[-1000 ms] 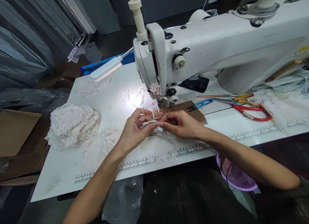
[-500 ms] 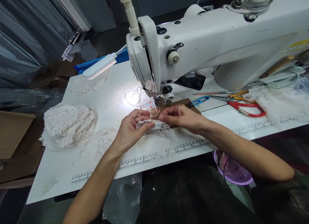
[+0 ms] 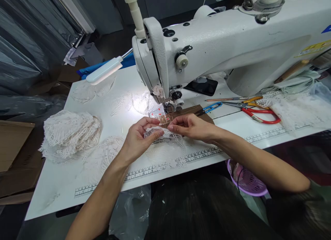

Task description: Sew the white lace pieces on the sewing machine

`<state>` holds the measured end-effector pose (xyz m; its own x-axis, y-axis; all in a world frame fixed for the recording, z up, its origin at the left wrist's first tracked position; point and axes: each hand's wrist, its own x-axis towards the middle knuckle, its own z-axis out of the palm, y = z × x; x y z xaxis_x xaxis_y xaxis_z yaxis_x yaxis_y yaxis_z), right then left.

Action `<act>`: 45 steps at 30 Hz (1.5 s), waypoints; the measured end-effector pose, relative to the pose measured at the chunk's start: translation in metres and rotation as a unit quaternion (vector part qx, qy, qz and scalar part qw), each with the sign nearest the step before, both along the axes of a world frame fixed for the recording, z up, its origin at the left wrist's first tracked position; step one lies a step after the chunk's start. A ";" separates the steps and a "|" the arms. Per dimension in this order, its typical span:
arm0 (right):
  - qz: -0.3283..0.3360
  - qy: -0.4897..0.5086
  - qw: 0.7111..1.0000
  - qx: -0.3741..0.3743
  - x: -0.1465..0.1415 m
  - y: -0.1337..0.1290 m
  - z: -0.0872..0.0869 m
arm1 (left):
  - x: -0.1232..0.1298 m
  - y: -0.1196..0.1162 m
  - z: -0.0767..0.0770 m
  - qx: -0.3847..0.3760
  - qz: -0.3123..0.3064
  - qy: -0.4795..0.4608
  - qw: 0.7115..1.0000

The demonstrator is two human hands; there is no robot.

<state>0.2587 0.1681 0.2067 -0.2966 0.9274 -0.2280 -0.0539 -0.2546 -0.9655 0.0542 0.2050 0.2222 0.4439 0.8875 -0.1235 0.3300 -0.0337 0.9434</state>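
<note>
Between my hands, just in front of the sewing machine (image 3: 170, 57), is a piece of white lace (image 3: 165, 133). My left hand (image 3: 142, 136) pinches its left side, thumb on top. The fingers of my right hand (image 3: 190, 127) are pinched together at the lace's upper right edge. Part of the lace hangs toward the table edge. Behind my fingers lies a brown plate (image 3: 201, 110) beside the presser foot, where the lamp light falls. More lace (image 3: 144, 102) rests by the needle area.
A lace stack (image 3: 71, 135) and a loose lace piece (image 3: 102, 159) lie to the left. Blue thread snips (image 3: 212, 107), red-handled scissors (image 3: 261, 116) and a phone (image 3: 201, 86) are on the right. A printed ruler (image 3: 144, 172) runs along the front edge. A purple basket (image 3: 248, 181) sits below.
The lace has been turned slightly in my fingers, and its perforated band shows more now. My right hand stays close to its edge. The whole view has shifted a little.
</note>
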 end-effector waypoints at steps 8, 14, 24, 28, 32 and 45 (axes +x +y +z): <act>-0.029 0.061 0.998 0.009 -0.007 -0.004 -0.001 | 0.003 -0.005 -0.001 0.085 -0.027 0.038 0.995; -0.036 0.070 0.997 -0.006 -0.002 -0.009 -0.003 | 0.000 -0.009 0.001 0.108 -0.036 0.046 0.992; -0.002 0.008 0.997 0.083 -0.016 -0.014 -0.007 | 0.002 -0.012 0.000 0.120 -0.032 0.057 0.991; -0.062 -0.127 0.950 0.279 -0.026 -0.024 -0.005 | 0.000 -0.016 0.002 0.040 -0.059 0.009 0.997; -0.120 -0.309 0.806 0.491 -0.030 -0.027 -0.012 | -0.002 -0.017 0.004 -0.054 -0.141 -0.040 0.988; -0.200 0.068 0.977 0.022 -0.056 -0.042 -0.013 | -0.006 -0.012 -0.010 0.199 0.010 0.048 0.979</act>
